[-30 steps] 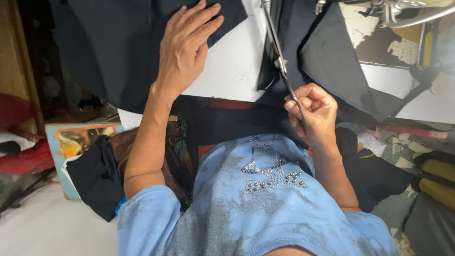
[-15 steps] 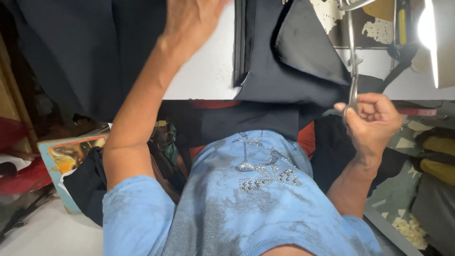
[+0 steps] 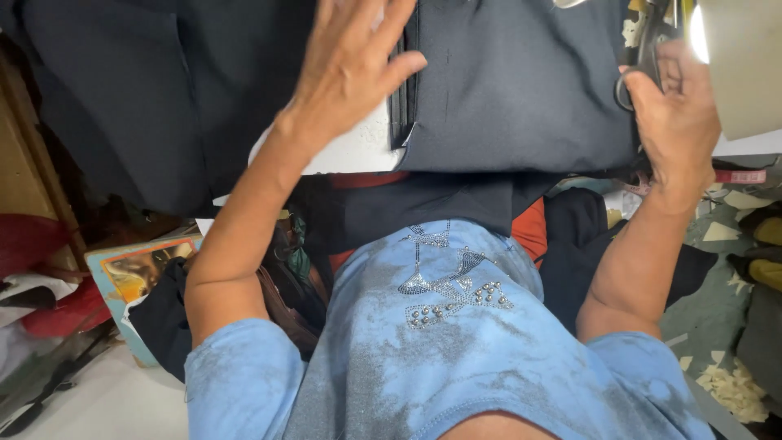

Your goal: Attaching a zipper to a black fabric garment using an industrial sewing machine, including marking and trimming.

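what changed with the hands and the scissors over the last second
The right hand carried the scissors from the middle of the table out to the right edge and kept its grip on them. The left hand slid right across the dark fabric, which now lies flatter on the white table. Nothing was picked up or let go.

Bright, even light overall. Lamp (image 3: 737,57) at far right blows out to white, with hard glare along its edge. Dark fabric (image 3: 521,90) keeps little detail; far-left corner falls into deep shadow. Left hand (image 3: 354,65) shows slight motion blur at the fingertips. Blue shirt (image 3: 456,350), near, is sharp. Edges bend slightly from the wide-angle lens.
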